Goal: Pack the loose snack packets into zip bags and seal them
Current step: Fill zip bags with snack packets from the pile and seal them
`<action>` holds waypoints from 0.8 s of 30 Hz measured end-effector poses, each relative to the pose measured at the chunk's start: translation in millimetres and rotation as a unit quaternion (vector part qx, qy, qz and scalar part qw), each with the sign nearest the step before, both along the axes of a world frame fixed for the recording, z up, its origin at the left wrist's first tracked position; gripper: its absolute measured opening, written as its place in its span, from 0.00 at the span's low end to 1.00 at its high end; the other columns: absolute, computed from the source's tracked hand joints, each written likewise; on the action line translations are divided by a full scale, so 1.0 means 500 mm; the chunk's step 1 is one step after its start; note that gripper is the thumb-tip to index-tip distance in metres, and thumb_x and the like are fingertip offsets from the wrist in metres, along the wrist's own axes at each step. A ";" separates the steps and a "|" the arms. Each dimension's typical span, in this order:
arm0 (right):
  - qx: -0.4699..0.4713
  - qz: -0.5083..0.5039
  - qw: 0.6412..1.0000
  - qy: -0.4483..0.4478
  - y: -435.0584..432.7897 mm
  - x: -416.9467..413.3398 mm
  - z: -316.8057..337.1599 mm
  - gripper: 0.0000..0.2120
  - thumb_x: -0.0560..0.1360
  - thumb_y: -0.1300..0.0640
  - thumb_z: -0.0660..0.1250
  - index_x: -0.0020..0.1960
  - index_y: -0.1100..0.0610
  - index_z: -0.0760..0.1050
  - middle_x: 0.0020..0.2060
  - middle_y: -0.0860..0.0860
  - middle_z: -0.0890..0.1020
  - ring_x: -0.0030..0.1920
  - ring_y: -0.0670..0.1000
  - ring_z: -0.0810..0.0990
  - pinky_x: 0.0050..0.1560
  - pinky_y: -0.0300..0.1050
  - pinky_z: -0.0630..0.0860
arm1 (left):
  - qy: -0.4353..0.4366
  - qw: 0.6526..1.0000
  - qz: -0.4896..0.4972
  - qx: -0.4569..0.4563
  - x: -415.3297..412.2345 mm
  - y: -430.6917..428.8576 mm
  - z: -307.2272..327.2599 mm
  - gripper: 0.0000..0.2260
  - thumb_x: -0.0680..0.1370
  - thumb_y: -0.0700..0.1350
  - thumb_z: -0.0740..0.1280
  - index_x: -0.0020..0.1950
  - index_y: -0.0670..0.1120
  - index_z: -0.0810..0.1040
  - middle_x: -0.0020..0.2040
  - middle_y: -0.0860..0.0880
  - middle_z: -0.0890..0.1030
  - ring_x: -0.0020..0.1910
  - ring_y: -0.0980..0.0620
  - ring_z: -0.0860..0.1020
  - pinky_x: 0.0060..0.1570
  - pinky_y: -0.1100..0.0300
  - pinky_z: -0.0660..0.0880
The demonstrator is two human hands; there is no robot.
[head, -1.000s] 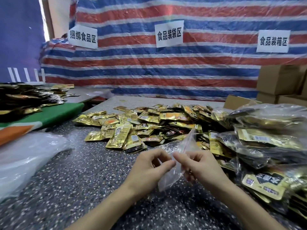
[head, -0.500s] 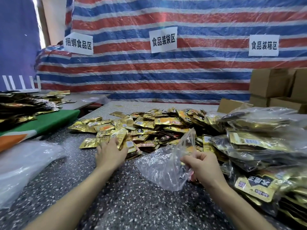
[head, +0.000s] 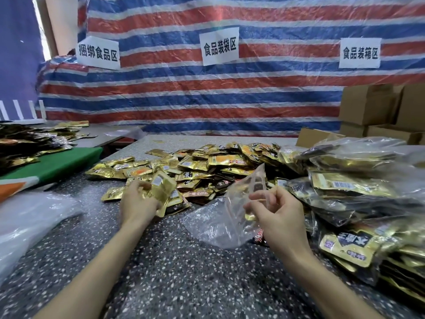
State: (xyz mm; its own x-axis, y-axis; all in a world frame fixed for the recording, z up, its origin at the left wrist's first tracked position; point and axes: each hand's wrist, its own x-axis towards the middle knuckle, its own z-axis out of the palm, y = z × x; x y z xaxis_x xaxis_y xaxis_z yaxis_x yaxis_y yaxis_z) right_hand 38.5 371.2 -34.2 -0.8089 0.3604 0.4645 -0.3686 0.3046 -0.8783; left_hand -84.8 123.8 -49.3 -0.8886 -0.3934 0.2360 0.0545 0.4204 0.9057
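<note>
Head camera view: a red, white and blue striped tarpaulin (head: 230,100) backs the whole scene, and in front of it a speckled counter (head: 184,272) carries everything. On the right of the counter stands a heap of filled zip bags (head: 356,180), with cardboard boxes (head: 368,104) behind it. The loose snack packets (head: 207,166), gold foil, lie in a spread pile across the middle of the counter, just beyond both hands. An empty clear zip bag (head: 218,224) slants between the hands, its lower end resting on the counter and its mouth raised toward the pile.

The likeliest slip, as I judge it, is at the mouth. The thin film is held on one side only, so the mouth may sag shut and the packets catch on the rim and drop back onto the counter. A bunch taken too thick could also jam at the opening, or leave foil corners across the zip track so the seal will not close.

The right hand (head: 278,217) is raised palm-inward, thumb and fingers pinching the bag's upper edge. The left hand (head: 138,203), knuckles toward the camera, grips a small bunch of packets (head: 163,188) at the pile's near edge, well apart from the bag's mouth.
</note>
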 end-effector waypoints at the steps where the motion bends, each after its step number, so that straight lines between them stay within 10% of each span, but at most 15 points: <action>1: -0.001 -0.004 1.000 0.014 0.000 0.000 0.000 0.13 0.77 0.69 0.68 0.38 0.57 0.68 0.41 0.51 0.84 0.42 0.49 0.86 0.40 0.52 0.84 | 0.041 0.999 -0.006 0.011 0.010 0.006 0.008 0.24 0.67 0.29 0.73 0.56 0.50 0.76 0.58 0.47 0.77 0.52 0.43 0.77 0.52 0.41 0.79; 9: 0.027 -0.039 0.998 0.048 0.002 -0.002 -0.005 0.13 0.79 0.67 0.66 0.52 0.49 0.80 0.49 0.48 0.83 0.37 0.42 0.81 0.31 0.36 0.76 | 0.396 0.907 -0.121 0.079 0.109 0.083 0.085 0.20 0.76 0.33 0.69 0.60 0.53 0.69 0.53 0.57 0.73 0.50 0.63 0.76 0.50 0.65 0.76; 12: 0.061 -0.047 0.997 0.020 0.005 -0.007 -0.009 0.13 0.75 0.60 0.73 0.57 0.49 0.79 0.54 0.45 0.80 0.49 0.47 0.81 0.45 0.48 0.82 | 0.496 0.855 -0.144 0.051 0.148 0.107 0.099 0.23 0.75 0.33 0.67 0.63 0.54 0.65 0.54 0.55 0.71 0.49 0.64 0.75 0.46 0.70 0.74; 19: 0.137 -0.081 0.987 0.021 -0.010 -0.002 -0.004 0.17 0.69 0.56 0.79 0.55 0.51 0.79 0.49 0.48 0.80 0.43 0.47 0.80 0.45 0.46 0.80 | 0.588 0.764 -0.264 -0.040 0.204 0.140 0.105 0.22 0.74 0.34 0.65 0.65 0.42 0.63 0.58 0.54 0.70 0.54 0.59 0.76 0.48 0.70 0.75; 24: 0.083 -0.032 0.994 0.056 -0.005 0.000 0.005 0.11 0.70 0.59 0.79 0.45 0.47 0.81 0.47 0.52 0.83 0.42 0.56 0.83 0.42 0.57 0.82 | 0.564 0.764 -0.287 -0.128 0.205 0.135 0.098 0.19 0.74 0.38 0.65 0.64 0.43 0.67 0.56 0.53 0.69 0.51 0.47 0.75 0.48 0.60 0.77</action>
State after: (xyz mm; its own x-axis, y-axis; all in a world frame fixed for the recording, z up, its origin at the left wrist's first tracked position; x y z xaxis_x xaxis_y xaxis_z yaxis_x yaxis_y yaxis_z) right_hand 38.6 368.5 -31.7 -0.7262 0.3210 0.6079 -0.4368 0.4674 -0.7686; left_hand 17.8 191.2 -0.5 -0.0730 0.1709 0.9826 0.9810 0.1900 0.0399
